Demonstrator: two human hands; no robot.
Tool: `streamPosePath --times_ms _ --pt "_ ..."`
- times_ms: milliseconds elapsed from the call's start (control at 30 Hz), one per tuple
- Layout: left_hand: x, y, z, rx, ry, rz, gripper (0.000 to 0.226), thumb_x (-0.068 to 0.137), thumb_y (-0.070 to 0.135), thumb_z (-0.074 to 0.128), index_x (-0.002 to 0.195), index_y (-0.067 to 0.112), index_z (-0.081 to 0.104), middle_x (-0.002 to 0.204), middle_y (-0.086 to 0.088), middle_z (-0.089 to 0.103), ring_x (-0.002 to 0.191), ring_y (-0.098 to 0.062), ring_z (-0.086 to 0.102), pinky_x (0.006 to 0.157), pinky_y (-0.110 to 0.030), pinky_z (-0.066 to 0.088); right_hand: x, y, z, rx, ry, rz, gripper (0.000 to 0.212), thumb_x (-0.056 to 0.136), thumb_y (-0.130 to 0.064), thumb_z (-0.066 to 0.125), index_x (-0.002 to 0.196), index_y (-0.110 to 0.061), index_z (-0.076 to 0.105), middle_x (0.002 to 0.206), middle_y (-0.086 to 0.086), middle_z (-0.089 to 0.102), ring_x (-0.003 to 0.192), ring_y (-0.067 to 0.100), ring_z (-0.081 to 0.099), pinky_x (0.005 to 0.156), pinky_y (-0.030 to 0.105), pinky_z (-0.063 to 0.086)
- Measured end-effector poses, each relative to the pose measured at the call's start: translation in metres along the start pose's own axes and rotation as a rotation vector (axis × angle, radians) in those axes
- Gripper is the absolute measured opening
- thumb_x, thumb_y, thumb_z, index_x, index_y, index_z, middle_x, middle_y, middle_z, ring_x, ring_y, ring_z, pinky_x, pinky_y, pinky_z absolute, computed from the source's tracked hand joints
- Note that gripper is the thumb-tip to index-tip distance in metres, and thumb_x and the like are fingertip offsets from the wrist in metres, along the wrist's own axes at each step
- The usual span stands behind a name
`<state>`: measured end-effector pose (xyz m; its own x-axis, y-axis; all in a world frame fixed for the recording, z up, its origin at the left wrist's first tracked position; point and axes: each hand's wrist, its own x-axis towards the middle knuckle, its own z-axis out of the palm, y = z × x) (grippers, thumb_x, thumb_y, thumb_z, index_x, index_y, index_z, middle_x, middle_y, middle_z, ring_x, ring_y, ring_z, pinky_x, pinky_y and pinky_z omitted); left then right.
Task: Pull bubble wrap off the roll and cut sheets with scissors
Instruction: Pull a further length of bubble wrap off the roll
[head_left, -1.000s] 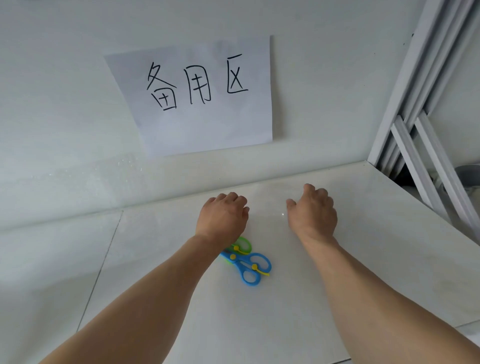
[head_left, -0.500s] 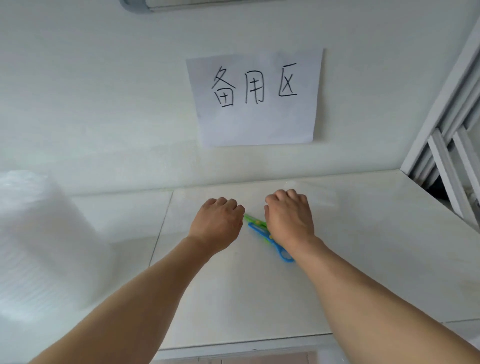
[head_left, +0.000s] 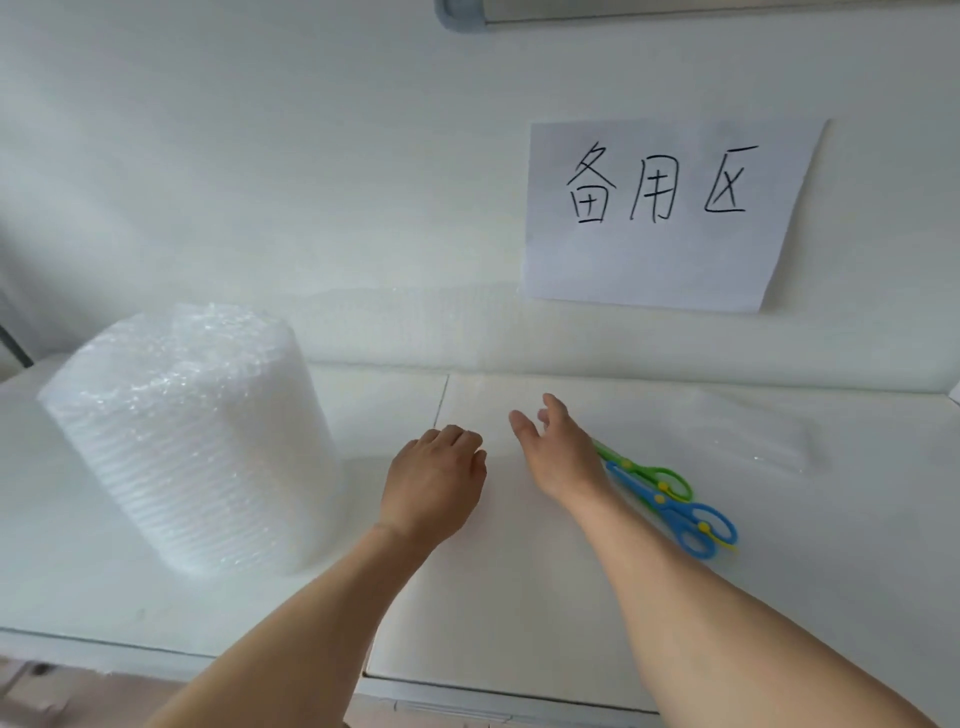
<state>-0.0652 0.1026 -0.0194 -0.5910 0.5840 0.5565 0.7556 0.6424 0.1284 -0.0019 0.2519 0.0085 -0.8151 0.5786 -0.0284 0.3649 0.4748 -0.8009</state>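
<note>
Bubble wrap, a fat white-clear roll standing on end (head_left: 192, 441), now sits fully in view at the left of the pale worktop (head_left: 519, 597); half a second back we caught only its blurred edge, and a second back it was out of frame altogether. Our gaze has swung left, which also pushes the white paper sign with three handwritten characters (head_left: 670, 213) over to the right of the wall.

Two pairs of small plastic scissors, one green-handled (head_left: 654, 474) and one blue-handled with yellow dots (head_left: 691, 525), lie uncovered on the worktop. Half a second ago the right hand lay over them; it has since lifted off and shifted left.

Right hand (head_left: 558, 457): fingers extended and spread, holding nothing, just beside the green blades. Left hand (head_left: 434, 480): fingers loosely curled, nothing in them, knuckles up, near the roll's base but not touching it. Hands are apart, with bare worktop between them.

A thin, faint sheet-like patch (head_left: 748, 431) shows at right; possibly a cut piece of wrap, we cannot tell.

Reading: both hands are free and turned toward the roll. We judge the next pull of wrap is being set up; no loose end is drawn out yet, scissors untouched.
</note>
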Motion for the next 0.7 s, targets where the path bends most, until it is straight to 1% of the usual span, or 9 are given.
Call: streamPosePath --times_ms 100,167,233,300,367,433,500,633,700 --pt "-0.003 0.0 0.0 -0.078 -0.042 -0.1 0.02 0.094 0.027 0.056 0.106 0.017 0.069 0.099 0.002 0.07 0.086 -0.024 0.064 0.063 -0.033 0.045 0.004 -0.006 0.006 0.142 -0.006 0.06 0.079 0.091 -0.057 0.05 0.153 -0.018 0.019 0.145 -0.002 0.049 0.131 0.019 0.048 0.095 0.029 0.036" --pt "-0.003 0.003 -0.001 -0.117 -0.069 -0.149 0.027 0.098 0.031 0.049 0.115 0.019 0.066 0.11 0.005 0.068 0.098 -0.021 0.062 0.071 -0.034 0.047 0.005 -0.01 0.006 0.193 0.015 0.069 0.084 0.088 -0.058 0.054 0.153 -0.016 0.021 0.127 -0.003 0.06 0.116 0.019 0.055 0.088 0.029 0.037" --pt "-0.002 0.004 -0.002 -0.136 -0.068 -0.172 0.03 0.1 0.034 0.045 0.119 0.021 0.064 0.115 0.007 0.066 0.103 -0.018 0.06 0.076 -0.033 0.046 0.004 -0.012 0.007 0.2 0.042 0.066 0.08 0.088 -0.056 0.057 0.149 -0.014 0.028 0.105 -0.006 0.06 0.102 0.016 0.055 0.085 0.029 0.038" --pt "-0.002 0.002 -0.003 -0.135 -0.064 -0.158 0.029 0.1 0.033 0.045 0.117 0.02 0.065 0.112 0.006 0.067 0.101 -0.02 0.061 0.074 -0.033 0.044 0.001 -0.011 0.008 0.198 0.051 0.069 0.07 0.088 -0.055 0.059 0.143 -0.017 0.04 0.101 -0.007 0.057 0.097 0.014 0.053 0.085 0.028 0.039" --pt "-0.004 0.001 -0.002 -0.109 -0.073 -0.101 0.024 0.097 0.029 0.051 0.108 0.017 0.068 0.102 0.002 0.07 0.091 -0.025 0.063 0.067 -0.032 0.041 -0.003 -0.01 0.009 0.201 0.04 0.065 0.054 0.087 -0.053 0.061 0.128 -0.019 0.054 0.102 -0.005 0.06 0.094 0.014 0.056 0.081 0.027 0.04" --pt "-0.007 -0.002 0.0 -0.086 -0.063 -0.076 0.018 0.092 0.026 0.057 0.098 0.015 0.07 0.091 -0.001 0.07 0.081 -0.028 0.064 0.062 -0.031 0.039 -0.007 -0.008 0.01 0.194 0.031 0.036 0.029 0.087 -0.048 0.063 0.099 -0.021 0.064 0.091 -0.007 0.064 0.085 0.013 0.058 0.071 0.025 0.041" --pt "-0.009 -0.003 0.0 -0.071 -0.058 -0.088 0.017 0.091 0.025 0.059 0.095 0.015 0.071 0.089 -0.001 0.07 0.079 -0.029 0.064 0.061 -0.032 0.041 -0.013 -0.008 0.009 0.18 0.037 0.003 0.027 0.089 -0.043 0.062 0.073 -0.023 0.055 0.073 -0.01 0.059 0.072 0.013 0.054 0.063 0.025 0.039" --pt "-0.014 0.007 -0.012 -0.146 -0.125 -0.279 0.028 0.099 0.039 0.046 0.11 0.022 0.066 0.108 0.007 0.066 0.101 -0.019 0.06 0.075 -0.032 0.044 -0.023 -0.01 0.006 0.254 0.033 0.01 0.027 0.09 -0.041 0.058 0.077 -0.018 0.054 0.088 -0.001 0.072 0.073 0.012 0.071 0.075 0.033 0.048" --pt "-0.015 0.011 -0.018 -0.214 -0.151 -0.434 0.032 0.099 0.047 0.041 0.108 0.025 0.062 0.109 0.011 0.062 0.102 -0.014 0.058 0.076 -0.031 0.044 -0.031 -0.012 0.003 0.31 0.008 0.006 0.025 0.091 -0.039 0.057 0.082 -0.016 0.054 0.091 -0.001 0.073 0.066 0.012 0.074 0.078 0.034 0.049"
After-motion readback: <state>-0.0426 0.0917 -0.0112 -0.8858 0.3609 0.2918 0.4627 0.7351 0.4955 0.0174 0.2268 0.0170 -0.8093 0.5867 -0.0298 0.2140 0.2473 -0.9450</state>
